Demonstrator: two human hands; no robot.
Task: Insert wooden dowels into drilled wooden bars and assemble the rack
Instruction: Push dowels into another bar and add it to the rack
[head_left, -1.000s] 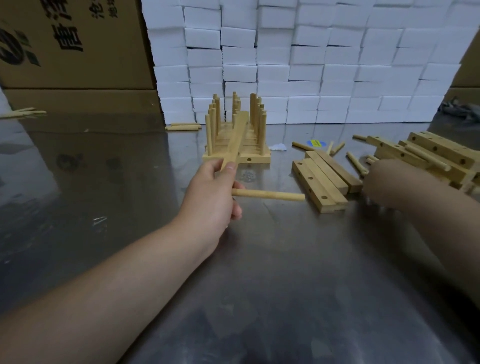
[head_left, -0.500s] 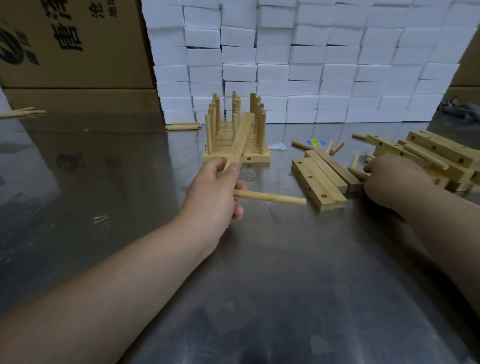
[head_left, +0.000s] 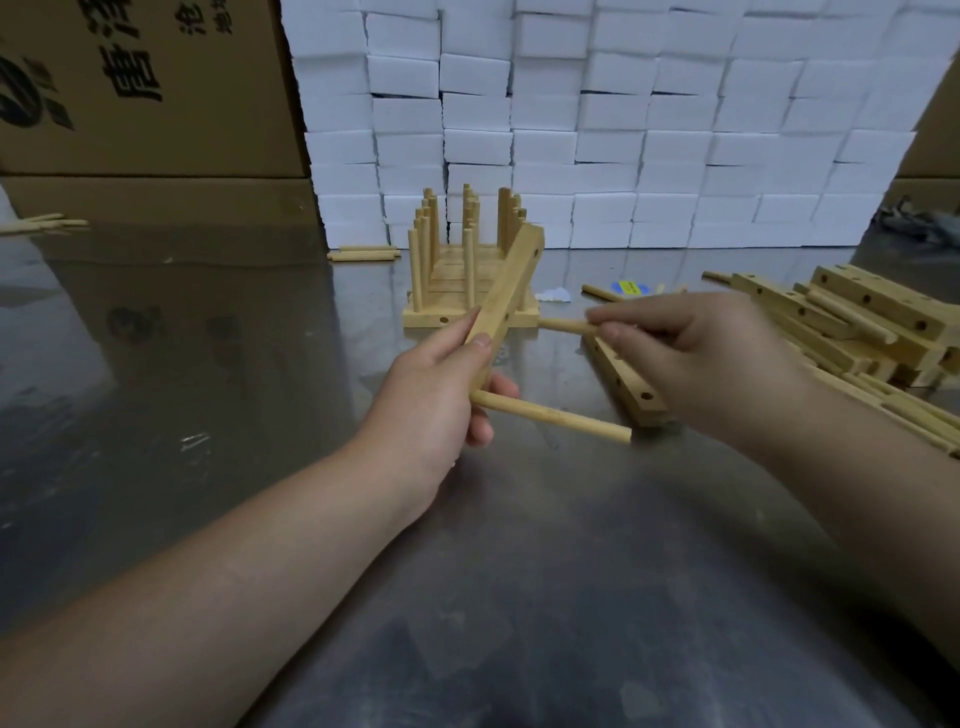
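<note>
Pale wood on scuffed, shiny metal.
The tabletop (head_left: 519, 597) is bare metal, glossy enough to mirror the boxes, yet dulled by fine scratches and cloudy smears. The bar (head_left: 511, 280), the dowel (head_left: 556, 415) set in its end, the second dowel (head_left: 563, 326) and the rack (head_left: 431, 318) are light, unpainted wood, smooth and matt, with faint grain; the pile of bars (head_left: 872, 312) looks the same. The blocks (head_left: 623, 130) behind appear to be white foam, matt and slightly grainy. The box (head_left: 156, 104) is brown cardboard, matt, with black print.

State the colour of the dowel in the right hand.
The dowel is light tan wood; head view.
</note>
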